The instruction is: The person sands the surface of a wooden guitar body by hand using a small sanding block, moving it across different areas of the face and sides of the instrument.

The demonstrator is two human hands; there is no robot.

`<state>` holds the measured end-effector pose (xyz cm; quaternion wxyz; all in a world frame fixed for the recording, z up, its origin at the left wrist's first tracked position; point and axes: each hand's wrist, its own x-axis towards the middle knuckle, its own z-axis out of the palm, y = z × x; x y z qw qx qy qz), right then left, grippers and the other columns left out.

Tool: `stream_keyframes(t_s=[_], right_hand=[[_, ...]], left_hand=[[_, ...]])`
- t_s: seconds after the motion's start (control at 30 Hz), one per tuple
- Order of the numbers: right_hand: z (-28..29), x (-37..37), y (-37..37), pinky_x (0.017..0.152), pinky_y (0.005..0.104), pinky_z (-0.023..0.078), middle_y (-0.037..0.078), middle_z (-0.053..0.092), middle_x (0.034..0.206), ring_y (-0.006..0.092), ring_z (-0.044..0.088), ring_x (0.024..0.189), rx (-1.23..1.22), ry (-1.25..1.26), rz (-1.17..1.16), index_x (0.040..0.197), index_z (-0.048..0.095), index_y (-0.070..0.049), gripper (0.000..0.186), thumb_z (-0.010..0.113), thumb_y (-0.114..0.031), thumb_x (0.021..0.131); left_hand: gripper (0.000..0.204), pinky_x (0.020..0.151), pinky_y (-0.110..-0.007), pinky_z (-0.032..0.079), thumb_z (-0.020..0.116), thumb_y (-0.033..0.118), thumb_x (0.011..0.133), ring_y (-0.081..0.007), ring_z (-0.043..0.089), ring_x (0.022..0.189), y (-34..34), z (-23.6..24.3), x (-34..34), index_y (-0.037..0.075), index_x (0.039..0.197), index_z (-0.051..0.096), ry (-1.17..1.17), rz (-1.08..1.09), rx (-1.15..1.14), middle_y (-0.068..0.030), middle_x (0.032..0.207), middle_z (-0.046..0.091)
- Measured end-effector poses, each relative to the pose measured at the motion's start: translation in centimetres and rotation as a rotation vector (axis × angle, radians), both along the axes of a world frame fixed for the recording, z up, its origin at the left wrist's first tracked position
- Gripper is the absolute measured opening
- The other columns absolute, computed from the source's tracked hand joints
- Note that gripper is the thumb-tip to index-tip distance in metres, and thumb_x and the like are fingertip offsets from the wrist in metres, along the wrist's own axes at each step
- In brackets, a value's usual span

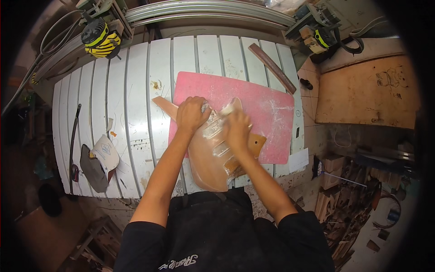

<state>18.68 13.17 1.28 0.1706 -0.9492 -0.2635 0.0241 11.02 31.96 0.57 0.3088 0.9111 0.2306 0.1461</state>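
Observation:
A sanded wooden guitar body [204,158] with routed cavities lies on a pink mat [267,104]; a narrow wooden strip [165,105] juts out at its upper left. My left hand [194,113] has its fingers curled on the upper part of the body. My right hand [236,127] is smeared by motion over the upper right of the body, near a pale horn; what it holds, if anything, I cannot make out. A yellowish-brown board [254,145] with a hole sits under the body's right side.
The slatted white bench [136,72] carries a dark strip [272,68], a cap-like object [103,154] and a black hose [74,136]. Yellow-black routers [97,41] hang from a metal rail [208,13]. A plywood panel [353,99] and stacked wood offcuts are at the right.

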Motion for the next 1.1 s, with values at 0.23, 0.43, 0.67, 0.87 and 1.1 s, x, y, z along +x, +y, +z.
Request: stream_keyframes(t_s=[0.23, 0.43, 0.67, 0.87, 1.1], right_hand=[[0.7, 5.4, -0.3, 0.107, 0.0602, 0.041, 0.014, 0.062, 0.137, 0.0401, 0.054, 0.132, 0.197, 0.052, -0.075, 0.114, 0.070, -0.011, 0.019, 0.071, -0.015, 0.095], [0.2, -0.2, -1.4, 0.100, 0.0577, 0.043, 0.015, 0.063, 0.128, 0.0411, 0.056, 0.121, 0.199, -0.055, 0.292, 0.114, 0.070, -0.008, 0.018, 0.070, -0.015, 0.097], [0.9, -0.2, -3.5, 0.107, 0.0544, 0.042, 0.019, 0.062, 0.139, 0.0444, 0.054, 0.127, 0.166, 0.017, 0.226, 0.115, 0.071, -0.008, 0.022, 0.073, -0.012, 0.094], [1.4, 2.5, -1.6, 0.108, 0.0560, 0.039, 0.017, 0.061, 0.146, 0.0416, 0.054, 0.128, 0.178, 0.047, 0.207, 0.110, 0.071, -0.007, 0.016, 0.070, -0.012, 0.095], [0.7, -2.4, -6.7, 0.107, 0.0557, 0.041, 0.021, 0.063, 0.140, 0.0443, 0.055, 0.127, 0.146, 0.026, 0.300, 0.120, 0.069, -0.005, 0.026, 0.068, -0.011, 0.095]], left_hand=[[0.025, 0.087, -0.049, 0.057, 0.078, 0.026, 0.086, -0.0366, 0.071, 0.096, -0.9, -0.6, -0.1, 0.005, 0.098, 0.079, -0.035, 0.010, 0.004, -0.0147, 0.096, 0.077], [0.032, 0.087, -0.049, 0.057, 0.083, 0.034, 0.086, -0.0363, 0.071, 0.097, 0.1, 0.2, -0.2, 0.006, 0.099, 0.079, 0.017, -0.006, -0.001, -0.0140, 0.098, 0.077], [0.035, 0.085, -0.049, 0.057, 0.084, 0.037, 0.086, -0.0371, 0.071, 0.097, 0.2, -0.3, -0.5, 0.005, 0.100, 0.078, 0.028, -0.014, -0.004, -0.0163, 0.097, 0.076], [0.034, 0.083, -0.050, 0.056, 0.084, 0.036, 0.086, -0.0368, 0.070, 0.094, -0.3, 0.4, 0.0, 0.005, 0.097, 0.077, 0.038, -0.023, -0.001, -0.0149, 0.094, 0.075], [0.030, 0.087, -0.049, 0.054, 0.081, 0.034, 0.088, -0.0345, 0.069, 0.097, 0.2, -0.5, -0.5, 0.007, 0.098, 0.075, 0.015, -0.026, -0.024, -0.0116, 0.097, 0.074]])
